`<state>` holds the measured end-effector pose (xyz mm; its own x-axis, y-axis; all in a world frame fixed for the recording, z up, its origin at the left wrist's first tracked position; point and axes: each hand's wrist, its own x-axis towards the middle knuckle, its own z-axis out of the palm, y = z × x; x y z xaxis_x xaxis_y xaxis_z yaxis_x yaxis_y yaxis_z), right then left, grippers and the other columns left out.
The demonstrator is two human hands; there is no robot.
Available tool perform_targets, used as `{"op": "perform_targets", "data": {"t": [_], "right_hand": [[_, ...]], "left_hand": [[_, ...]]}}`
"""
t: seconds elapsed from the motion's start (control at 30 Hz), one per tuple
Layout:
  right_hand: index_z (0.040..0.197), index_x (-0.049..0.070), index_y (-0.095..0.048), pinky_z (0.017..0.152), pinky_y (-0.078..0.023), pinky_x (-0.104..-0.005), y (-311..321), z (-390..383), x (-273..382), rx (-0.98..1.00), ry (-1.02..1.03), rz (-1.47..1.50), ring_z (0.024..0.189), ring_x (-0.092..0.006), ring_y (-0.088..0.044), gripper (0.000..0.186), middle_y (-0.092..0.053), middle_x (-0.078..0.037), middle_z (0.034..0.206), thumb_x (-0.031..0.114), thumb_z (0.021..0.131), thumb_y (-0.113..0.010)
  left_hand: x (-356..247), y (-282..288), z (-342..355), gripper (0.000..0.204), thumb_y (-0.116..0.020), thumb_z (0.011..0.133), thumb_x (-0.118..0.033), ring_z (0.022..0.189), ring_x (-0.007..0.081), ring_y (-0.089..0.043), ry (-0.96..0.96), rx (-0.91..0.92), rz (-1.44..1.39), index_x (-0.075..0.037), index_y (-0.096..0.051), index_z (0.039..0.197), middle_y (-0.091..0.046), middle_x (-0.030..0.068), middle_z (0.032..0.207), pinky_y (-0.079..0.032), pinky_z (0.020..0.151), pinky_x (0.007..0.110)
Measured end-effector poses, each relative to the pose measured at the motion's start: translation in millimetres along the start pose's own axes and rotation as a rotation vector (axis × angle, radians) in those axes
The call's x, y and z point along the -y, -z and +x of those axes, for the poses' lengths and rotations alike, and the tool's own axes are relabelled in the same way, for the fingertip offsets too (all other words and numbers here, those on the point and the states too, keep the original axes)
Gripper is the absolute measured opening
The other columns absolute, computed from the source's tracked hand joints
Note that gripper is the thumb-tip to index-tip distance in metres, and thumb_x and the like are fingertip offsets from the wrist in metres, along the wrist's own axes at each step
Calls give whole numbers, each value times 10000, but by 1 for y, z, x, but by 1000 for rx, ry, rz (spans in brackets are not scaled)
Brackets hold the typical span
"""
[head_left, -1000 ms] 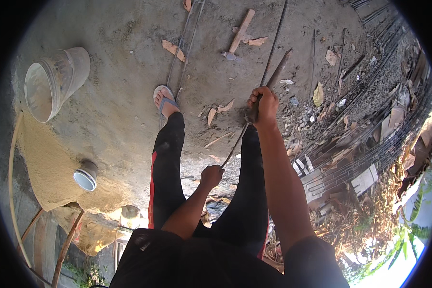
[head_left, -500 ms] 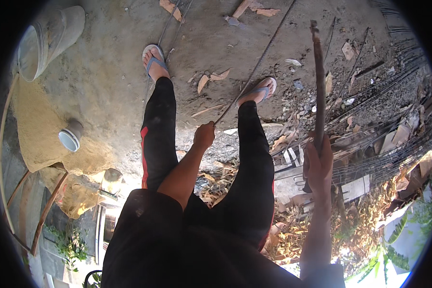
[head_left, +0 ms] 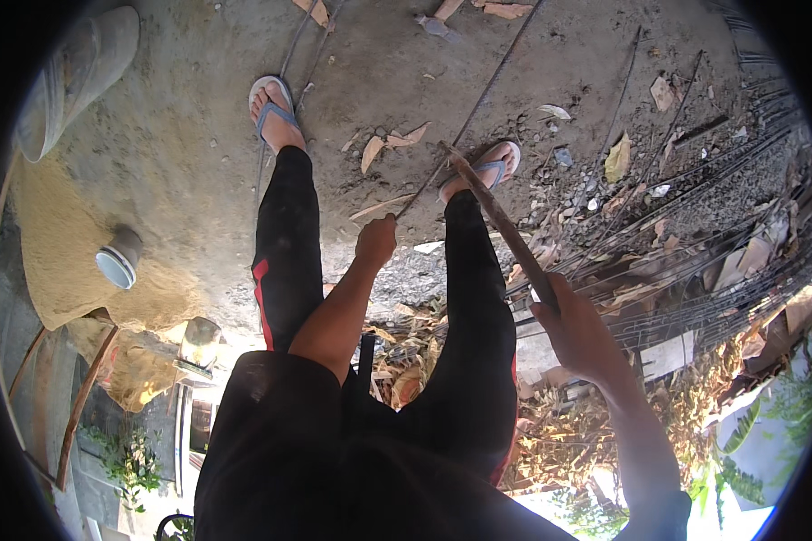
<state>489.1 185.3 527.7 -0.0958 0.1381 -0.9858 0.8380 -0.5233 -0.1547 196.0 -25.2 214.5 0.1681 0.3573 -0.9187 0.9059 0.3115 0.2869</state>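
In the head view, the left hand (head_left: 376,239) is closed around the near end of a thin rod (head_left: 494,79), which runs away over the ground (head_left: 379,72) past the right sandal (head_left: 496,169). The right hand (head_left: 576,332) grips a brown stick (head_left: 505,225), its tip overlapping the rod; contact is unclear. Sand (head_left: 63,234) lies at the ground's left edge. The rod looks whole and nearly straight; how much work on it is done or left cannot be told
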Motion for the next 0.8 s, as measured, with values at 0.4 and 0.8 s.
{"op": "perform_targets", "data": {"t": [0.4,0.8], "right_hand": [[1132,40,-508,506,-479,-460,3,43,30,3,-46,139,571,-326,-645,196,-608,-132,707,232,1095,-520],[1176,41,-506,348,-433,-300,-91,54,89,51,-318,1003,414,-113,-506,213,-513,-19,704,219,1072,-562]], "left_hand": [[11,1,11,169,-604,1029,-197,903,453,-734,56,16,-91,-44,-637,1094,-730,245,905,-585,782,565],[34,6,23,179,-618,1027,-232,907,467,-711,106,-25,-100,-60,-640,1070,-713,254,900,-568,782,570]]}}
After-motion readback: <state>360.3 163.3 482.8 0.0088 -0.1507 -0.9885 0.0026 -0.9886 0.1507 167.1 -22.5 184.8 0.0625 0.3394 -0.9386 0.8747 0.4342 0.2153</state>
